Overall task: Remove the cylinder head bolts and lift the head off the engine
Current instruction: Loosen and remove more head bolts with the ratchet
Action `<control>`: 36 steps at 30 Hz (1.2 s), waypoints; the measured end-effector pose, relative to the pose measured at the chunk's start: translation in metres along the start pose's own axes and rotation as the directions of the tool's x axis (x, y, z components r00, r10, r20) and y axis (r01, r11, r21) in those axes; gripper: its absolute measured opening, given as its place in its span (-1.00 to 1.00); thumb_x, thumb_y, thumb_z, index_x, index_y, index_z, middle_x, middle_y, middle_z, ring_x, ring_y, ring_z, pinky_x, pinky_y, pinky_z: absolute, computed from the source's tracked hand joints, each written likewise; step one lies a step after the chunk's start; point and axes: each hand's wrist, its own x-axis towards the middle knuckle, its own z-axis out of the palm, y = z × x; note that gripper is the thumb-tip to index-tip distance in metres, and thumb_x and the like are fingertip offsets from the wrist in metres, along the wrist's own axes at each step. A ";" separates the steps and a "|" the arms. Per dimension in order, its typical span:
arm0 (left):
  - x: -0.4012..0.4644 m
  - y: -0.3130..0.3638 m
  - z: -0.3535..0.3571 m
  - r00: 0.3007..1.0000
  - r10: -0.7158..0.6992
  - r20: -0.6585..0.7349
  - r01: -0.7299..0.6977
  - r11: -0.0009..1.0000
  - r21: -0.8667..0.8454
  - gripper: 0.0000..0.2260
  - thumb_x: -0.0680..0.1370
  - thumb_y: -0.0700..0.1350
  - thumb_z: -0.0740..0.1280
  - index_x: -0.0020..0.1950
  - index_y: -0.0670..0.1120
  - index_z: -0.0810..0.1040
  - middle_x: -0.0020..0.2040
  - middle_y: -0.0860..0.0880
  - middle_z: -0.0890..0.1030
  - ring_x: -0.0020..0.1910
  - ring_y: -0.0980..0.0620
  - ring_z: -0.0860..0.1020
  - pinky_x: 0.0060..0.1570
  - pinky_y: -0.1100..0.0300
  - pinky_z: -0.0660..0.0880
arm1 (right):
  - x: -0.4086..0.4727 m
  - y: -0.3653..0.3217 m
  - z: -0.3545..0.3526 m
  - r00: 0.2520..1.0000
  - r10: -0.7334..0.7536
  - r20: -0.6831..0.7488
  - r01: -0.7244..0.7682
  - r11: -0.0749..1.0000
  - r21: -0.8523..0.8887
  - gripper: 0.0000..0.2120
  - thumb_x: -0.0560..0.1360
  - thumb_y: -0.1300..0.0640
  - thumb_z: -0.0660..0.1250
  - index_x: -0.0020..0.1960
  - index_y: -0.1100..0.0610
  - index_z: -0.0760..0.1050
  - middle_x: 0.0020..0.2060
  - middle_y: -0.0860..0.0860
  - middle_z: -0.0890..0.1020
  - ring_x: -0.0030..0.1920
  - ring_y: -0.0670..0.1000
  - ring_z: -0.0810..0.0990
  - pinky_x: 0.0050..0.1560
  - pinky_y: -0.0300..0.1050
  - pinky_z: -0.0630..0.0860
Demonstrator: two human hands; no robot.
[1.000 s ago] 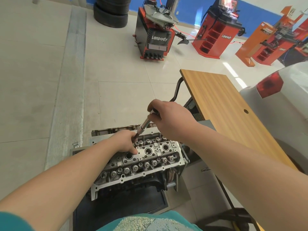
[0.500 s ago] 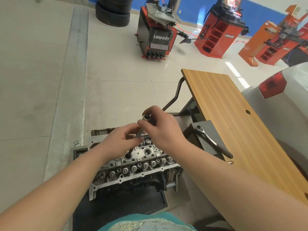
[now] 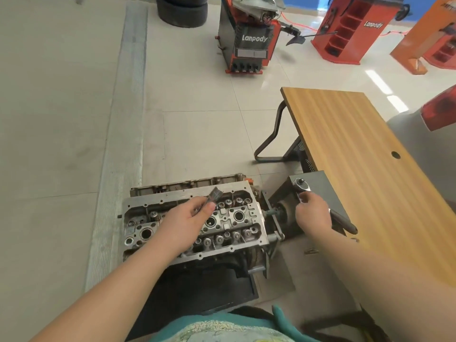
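Left hand (image 3: 190, 219) over the cylinder head (image 3: 197, 218), fingers curled, pinching a blurred metal socket extension (image 3: 214, 195); its long axis tilts up and away to the right. Right hand (image 3: 312, 213) lies on the ratchet wrench (image 3: 320, 206), fingers curled over its shaft; full grip cannot be told. Ratchet lies on a dark metal stand (image 3: 318, 183), head pointing away and left, black handle toward the wooden table (image 3: 357, 156). Cylinder head sits on the engine, long axis left–right, valve side up.

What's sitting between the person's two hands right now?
In the head view, between the left hand and right hand lie the cylinder head's right end and a dark round hub on the stand.
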 end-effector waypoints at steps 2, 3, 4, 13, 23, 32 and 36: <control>-0.003 0.006 0.010 1.000 -0.026 -0.006 0.027 0.999 0.027 -0.95 0.64 0.33 0.26 0.06 0.44 0.50 -0.43 0.28 0.57 -0.40 0.25 0.49 -0.28 0.15 0.42 | 0.030 0.028 -0.003 0.999 -0.053 -0.013 0.048 0.967 -0.249 -0.56 0.59 0.18 0.31 0.47 0.04 0.46 0.36 0.07 0.55 0.32 0.17 0.52 0.39 0.23 0.50; -0.005 0.010 0.015 0.999 -0.036 -0.010 0.037 0.999 0.037 -0.97 0.64 0.33 0.27 0.03 0.46 0.48 -0.44 0.32 0.57 -0.43 0.26 0.49 -0.32 0.17 0.41 | 0.044 0.039 -0.003 0.996 -0.083 -0.023 0.072 0.948 -0.310 -0.53 0.59 0.15 0.32 0.49 0.04 0.42 0.38 0.08 0.52 0.37 0.19 0.46 0.42 0.25 0.43; -0.005 0.014 0.022 0.998 -0.053 -0.018 0.053 0.998 0.041 -0.97 0.64 0.33 0.27 0.02 0.46 0.47 -0.44 0.33 0.57 -0.44 0.26 0.48 -0.34 0.18 0.40 | 0.056 0.047 -0.004 0.994 -0.108 -0.018 0.096 0.940 -0.328 -0.51 0.59 0.12 0.33 0.50 0.02 0.39 0.40 0.09 0.50 0.40 0.20 0.43 0.43 0.25 0.40; -0.001 0.044 0.077 0.981 -0.133 -0.142 0.123 0.990 -0.076 -0.78 0.66 0.27 0.30 -0.05 0.68 0.49 -0.44 0.05 0.55 -0.49 0.16 0.49 -0.34 0.15 0.47 | 0.117 0.071 0.003 0.909 -0.331 0.253 0.408 0.825 -0.390 -0.34 0.53 0.29 0.29 0.56 0.00 0.18 0.34 0.11 0.50 0.28 0.22 0.49 0.16 0.17 0.58; -0.010 0.071 0.100 0.984 -0.100 -0.150 0.092 0.994 -0.060 -0.90 0.55 0.42 0.26 0.03 0.69 0.47 -0.31 0.20 0.62 -0.34 0.23 0.53 -0.15 0.13 0.56 | 0.059 -0.005 -0.052 0.649 -0.269 0.711 -0.199 0.843 0.500 -0.57 0.59 -0.29 0.33 0.08 0.07 0.65 -0.27 0.09 0.65 -0.40 0.02 0.56 -0.41 -0.16 0.45; -0.032 0.079 0.091 0.953 -0.122 -0.278 0.090 0.988 -0.127 -0.40 0.42 0.68 0.09 0.06 0.34 0.68 0.02 0.03 0.74 0.05 0.04 0.69 0.18 0.01 0.62 | -0.035 -0.061 -0.076 0.276 -0.583 0.764 -0.321 0.694 0.645 -0.44 0.44 -0.55 0.33 -0.27 -0.05 0.51 -0.38 -0.02 0.42 -0.42 -0.01 0.28 -0.42 -0.17 0.27; -0.044 0.084 0.078 0.937 -0.026 -0.347 0.036 0.999 0.024 -0.28 0.52 0.63 0.03 -0.14 0.02 0.61 -0.35 0.04 0.53 -0.33 0.06 0.48 -0.19 0.03 0.40 | -0.055 -0.077 -0.084 0.236 -0.640 0.731 -0.270 0.680 0.682 -0.42 0.44 -0.56 0.31 -0.26 -0.02 0.48 -0.40 -0.01 0.40 -0.45 -0.03 0.29 -0.45 -0.21 0.29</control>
